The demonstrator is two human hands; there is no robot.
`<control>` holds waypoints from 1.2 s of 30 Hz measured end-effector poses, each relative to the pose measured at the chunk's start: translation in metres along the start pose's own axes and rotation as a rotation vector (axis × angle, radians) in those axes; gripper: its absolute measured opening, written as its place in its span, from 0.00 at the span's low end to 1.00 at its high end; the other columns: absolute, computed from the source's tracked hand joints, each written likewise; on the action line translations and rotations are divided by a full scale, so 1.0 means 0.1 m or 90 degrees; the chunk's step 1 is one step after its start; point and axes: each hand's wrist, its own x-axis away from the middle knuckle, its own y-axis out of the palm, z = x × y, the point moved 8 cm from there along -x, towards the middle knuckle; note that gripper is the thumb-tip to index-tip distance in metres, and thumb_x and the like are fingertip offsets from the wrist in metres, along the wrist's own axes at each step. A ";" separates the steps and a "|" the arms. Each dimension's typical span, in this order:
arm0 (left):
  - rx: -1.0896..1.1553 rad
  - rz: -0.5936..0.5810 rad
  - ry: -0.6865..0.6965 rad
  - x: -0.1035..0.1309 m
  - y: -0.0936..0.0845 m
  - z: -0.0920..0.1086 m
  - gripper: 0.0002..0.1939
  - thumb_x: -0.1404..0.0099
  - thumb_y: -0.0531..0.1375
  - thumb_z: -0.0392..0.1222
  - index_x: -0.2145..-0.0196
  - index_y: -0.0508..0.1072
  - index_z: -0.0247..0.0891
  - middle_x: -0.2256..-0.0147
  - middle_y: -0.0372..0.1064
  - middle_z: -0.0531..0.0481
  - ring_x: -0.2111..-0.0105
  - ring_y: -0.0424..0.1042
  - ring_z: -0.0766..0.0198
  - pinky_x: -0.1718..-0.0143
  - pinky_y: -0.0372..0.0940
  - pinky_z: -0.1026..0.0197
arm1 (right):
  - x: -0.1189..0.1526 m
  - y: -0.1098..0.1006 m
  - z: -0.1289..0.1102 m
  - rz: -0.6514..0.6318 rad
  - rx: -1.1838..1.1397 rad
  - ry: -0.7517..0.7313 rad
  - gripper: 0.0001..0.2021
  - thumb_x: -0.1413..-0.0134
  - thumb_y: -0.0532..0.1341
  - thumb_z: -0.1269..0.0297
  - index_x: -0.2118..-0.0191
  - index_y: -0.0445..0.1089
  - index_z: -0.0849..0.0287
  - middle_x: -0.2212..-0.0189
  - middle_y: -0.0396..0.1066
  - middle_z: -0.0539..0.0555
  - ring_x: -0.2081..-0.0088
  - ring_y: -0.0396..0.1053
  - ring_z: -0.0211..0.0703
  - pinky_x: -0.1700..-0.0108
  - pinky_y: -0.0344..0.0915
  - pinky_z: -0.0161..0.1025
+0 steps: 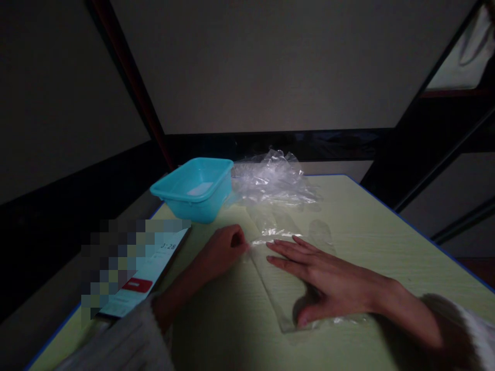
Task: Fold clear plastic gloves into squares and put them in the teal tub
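The basket (217, 206) near my desk's far left corner is turquoise. My desk (386, 232) has a pale yellow-green top with faint streaks like wood grain, and its edges are trimmed in blue.

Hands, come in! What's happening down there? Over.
Left hand pinching clear bag at corner. Right hand spread on it. Crumpled plastic, blue basin beyond.

Left hand (226, 247) pinched, right (328, 281) splayed.

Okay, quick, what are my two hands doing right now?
Left hand: closed, seems to be pinching a corner of the clear plastic bag.
Right hand: open, fingers spread on the bag.
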 end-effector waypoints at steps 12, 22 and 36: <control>0.021 0.026 -0.042 0.00 -0.20 -0.10 0.18 0.48 0.54 0.29 0.57 0.59 0.36 0.76 0.62 0.58 0.79 0.64 0.67 0.75 0.58 0.65 | 0.00 0.14 -0.06 0.000 -0.079 0.025 0.51 0.60 0.61 0.41 0.36 0.38 0.61 0.36 0.26 0.67 0.37 0.24 0.62 0.43 0.22 0.64; -0.210 0.138 -0.002 0.00 -0.21 -0.10 0.20 0.42 0.49 0.28 0.50 0.60 0.32 0.65 0.68 0.46 0.65 0.68 0.58 0.61 0.61 0.57 | 0.01 0.19 -0.28 0.044 -0.093 0.037 0.51 0.58 0.60 0.41 0.36 0.35 0.65 0.37 0.24 0.69 0.38 0.23 0.64 0.43 0.25 0.66; -0.183 0.164 0.243 0.21 0.22 0.32 0.16 0.38 0.48 0.33 0.55 0.67 0.31 0.51 0.65 0.39 0.50 0.64 0.55 0.47 0.59 0.50 | -0.02 -0.12 -0.23 0.259 -0.025 0.046 0.21 0.42 0.52 0.65 0.44 0.60 0.69 0.47 0.63 0.65 0.46 0.61 0.50 0.45 0.60 0.48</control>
